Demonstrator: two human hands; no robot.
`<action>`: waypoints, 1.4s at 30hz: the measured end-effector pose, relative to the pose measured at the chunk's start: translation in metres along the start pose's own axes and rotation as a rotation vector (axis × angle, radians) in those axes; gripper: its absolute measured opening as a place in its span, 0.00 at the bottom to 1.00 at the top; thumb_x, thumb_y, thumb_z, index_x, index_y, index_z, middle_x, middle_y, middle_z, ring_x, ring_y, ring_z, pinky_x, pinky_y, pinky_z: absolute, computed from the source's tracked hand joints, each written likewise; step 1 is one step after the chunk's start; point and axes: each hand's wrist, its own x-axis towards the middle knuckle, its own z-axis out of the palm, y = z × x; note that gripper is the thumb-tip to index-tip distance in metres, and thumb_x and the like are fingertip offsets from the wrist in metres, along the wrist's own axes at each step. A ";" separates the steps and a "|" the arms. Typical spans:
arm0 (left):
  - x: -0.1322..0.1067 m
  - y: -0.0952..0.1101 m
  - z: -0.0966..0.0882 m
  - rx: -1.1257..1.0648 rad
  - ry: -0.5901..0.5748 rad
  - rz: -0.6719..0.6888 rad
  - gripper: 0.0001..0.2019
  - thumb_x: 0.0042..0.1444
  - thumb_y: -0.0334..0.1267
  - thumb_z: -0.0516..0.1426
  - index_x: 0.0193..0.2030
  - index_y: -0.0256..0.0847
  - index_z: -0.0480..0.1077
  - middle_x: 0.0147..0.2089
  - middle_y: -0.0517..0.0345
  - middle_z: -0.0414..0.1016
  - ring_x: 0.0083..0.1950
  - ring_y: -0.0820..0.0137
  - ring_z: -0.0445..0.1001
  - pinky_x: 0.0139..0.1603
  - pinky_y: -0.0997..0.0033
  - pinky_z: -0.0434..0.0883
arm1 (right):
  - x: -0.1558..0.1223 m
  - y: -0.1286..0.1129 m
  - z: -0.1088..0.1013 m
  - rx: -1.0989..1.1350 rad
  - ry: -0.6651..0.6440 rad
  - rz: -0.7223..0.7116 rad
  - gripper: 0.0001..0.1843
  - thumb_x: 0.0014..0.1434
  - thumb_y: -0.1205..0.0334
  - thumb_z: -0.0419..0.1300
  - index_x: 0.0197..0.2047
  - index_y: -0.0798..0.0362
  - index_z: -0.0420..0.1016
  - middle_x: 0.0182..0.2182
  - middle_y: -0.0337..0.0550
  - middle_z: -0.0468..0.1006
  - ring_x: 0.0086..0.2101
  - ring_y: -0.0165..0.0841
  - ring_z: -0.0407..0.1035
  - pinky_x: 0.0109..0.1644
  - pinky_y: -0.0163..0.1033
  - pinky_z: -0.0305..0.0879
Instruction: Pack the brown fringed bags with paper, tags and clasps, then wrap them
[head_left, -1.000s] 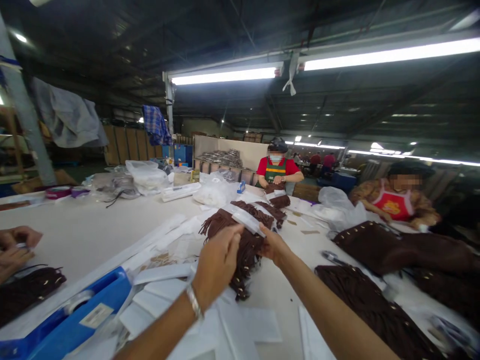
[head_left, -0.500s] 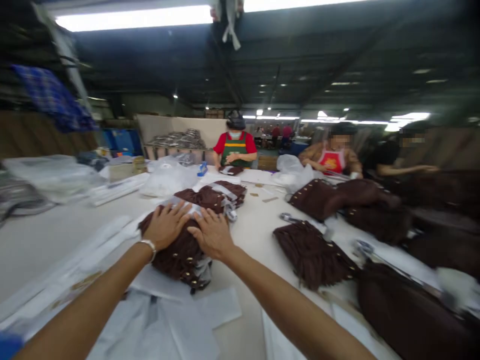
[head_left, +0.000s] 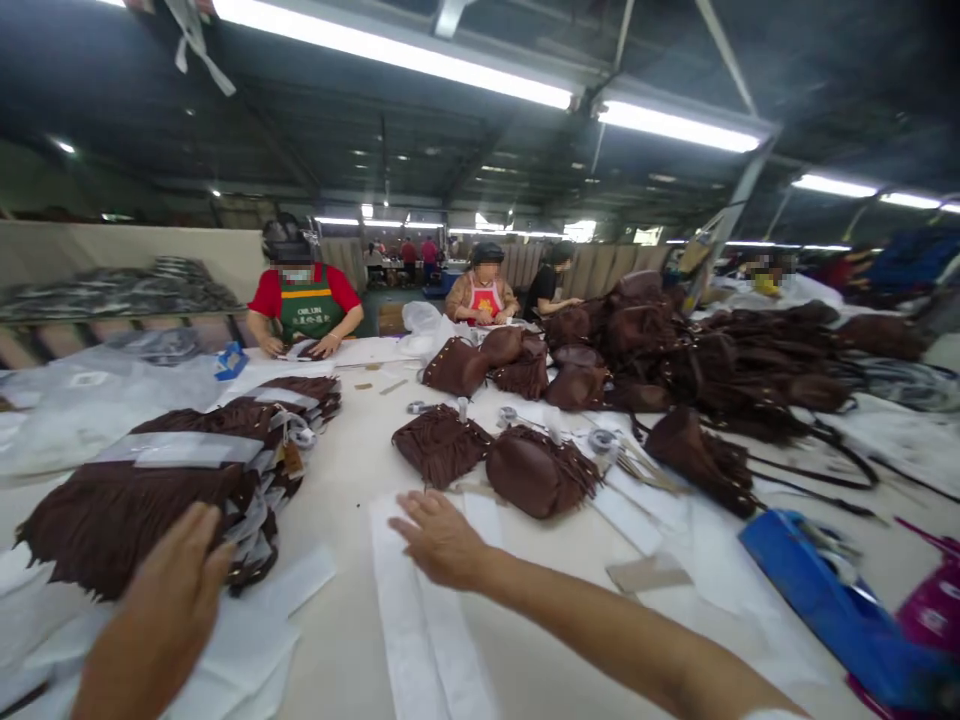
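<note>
My left hand (head_left: 161, 600) hovers open at the near edge of a stack of brown fringed pieces (head_left: 142, 490) banded with white strips, fingers stretched toward it. My right hand (head_left: 442, 535) lies flat and open on a long white paper strip (head_left: 420, 620) on the table. Just beyond it sit a brown fringed piece (head_left: 439, 445) and a brown fringed bag (head_left: 536, 470).
Several brown bags (head_left: 675, 350) with dark straps are heaped across the right of the table. A blue tape dispenser (head_left: 825, 590) stands at the near right. White sheets (head_left: 247, 640) lie under my left hand. Three people work at the far side, one in a green apron (head_left: 307, 310).
My view has swung right. Both hands have come off the top of the fringed stack; the right hand moved right onto the white strip, the left drew back to the stack's near edge.
</note>
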 end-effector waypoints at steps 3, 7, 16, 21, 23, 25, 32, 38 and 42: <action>-0.085 0.125 0.029 -0.203 -0.143 -0.051 0.28 0.65 0.46 0.46 0.71 0.48 0.46 0.74 0.56 0.47 0.72 0.58 0.51 0.71 0.50 0.54 | -0.076 0.056 -0.031 -0.074 0.050 0.425 0.34 0.61 0.62 0.58 0.68 0.55 0.54 0.69 0.57 0.49 0.67 0.48 0.41 0.67 0.55 0.39; -0.161 0.264 0.061 -0.221 -0.325 0.069 0.27 0.66 0.42 0.45 0.71 0.46 0.49 0.74 0.55 0.45 0.73 0.59 0.46 0.71 0.50 0.53 | -0.114 0.118 -0.067 0.008 0.103 0.915 0.41 0.59 0.56 0.60 0.70 0.60 0.48 0.66 0.64 0.55 0.65 0.50 0.49 0.64 0.51 0.49; -0.204 0.303 0.094 -0.014 -0.512 0.141 0.35 0.63 0.45 0.49 0.73 0.40 0.38 0.74 0.49 0.35 0.74 0.53 0.36 0.71 0.40 0.45 | -0.126 0.174 -0.092 0.181 0.156 1.021 0.18 0.54 0.64 0.61 0.49 0.53 0.72 0.41 0.50 0.79 0.41 0.42 0.72 0.43 0.41 0.63; -0.205 0.291 0.088 -0.034 -0.511 0.182 0.35 0.64 0.46 0.49 0.73 0.42 0.38 0.75 0.53 0.35 0.74 0.54 0.35 0.71 0.41 0.46 | -0.123 0.178 -0.132 0.204 0.281 0.894 0.15 0.53 0.64 0.60 0.46 0.51 0.72 0.41 0.42 0.78 0.41 0.37 0.70 0.43 0.38 0.61; -0.202 0.292 0.085 -0.039 -0.512 0.178 0.34 0.64 0.46 0.49 0.73 0.41 0.39 0.75 0.53 0.35 0.74 0.54 0.35 0.72 0.41 0.45 | -0.125 0.162 -0.147 0.230 0.317 0.815 0.15 0.53 0.64 0.60 0.45 0.50 0.72 0.40 0.40 0.78 0.40 0.36 0.70 0.42 0.37 0.61; -0.200 0.294 0.084 -0.051 -0.512 0.164 0.34 0.64 0.45 0.49 0.73 0.41 0.40 0.75 0.53 0.35 0.74 0.54 0.34 0.72 0.41 0.44 | -0.128 0.133 -0.160 0.276 0.362 0.707 0.13 0.53 0.63 0.60 0.44 0.49 0.72 0.38 0.38 0.78 0.39 0.36 0.70 0.42 0.38 0.61; -0.194 0.288 0.061 -0.633 -0.429 -0.195 0.30 0.62 0.45 0.52 0.70 0.40 0.53 0.73 0.50 0.48 0.74 0.55 0.44 0.72 0.46 0.44 | -0.150 -0.013 -0.149 0.493 0.394 0.386 0.08 0.57 0.67 0.56 0.41 0.48 0.70 0.38 0.40 0.76 0.40 0.37 0.69 0.45 0.39 0.63; -0.199 0.258 -0.001 -1.480 -0.062 -1.005 0.26 0.56 0.53 0.57 0.55 0.37 0.72 0.54 0.47 0.77 0.57 0.54 0.72 0.60 0.51 0.68 | -0.180 -0.095 -0.072 0.628 0.212 0.148 0.12 0.60 0.73 0.49 0.42 0.49 0.67 0.39 0.43 0.74 0.42 0.36 0.69 0.47 0.41 0.66; -0.214 0.249 -0.018 -1.643 -0.041 -1.265 0.22 0.57 0.51 0.58 0.54 0.40 0.73 0.51 0.50 0.79 0.52 0.60 0.76 0.55 0.57 0.72 | -0.197 -0.106 -0.046 0.602 0.118 0.248 0.21 0.62 0.67 0.54 0.58 0.49 0.61 0.50 0.46 0.74 0.50 0.38 0.69 0.55 0.45 0.66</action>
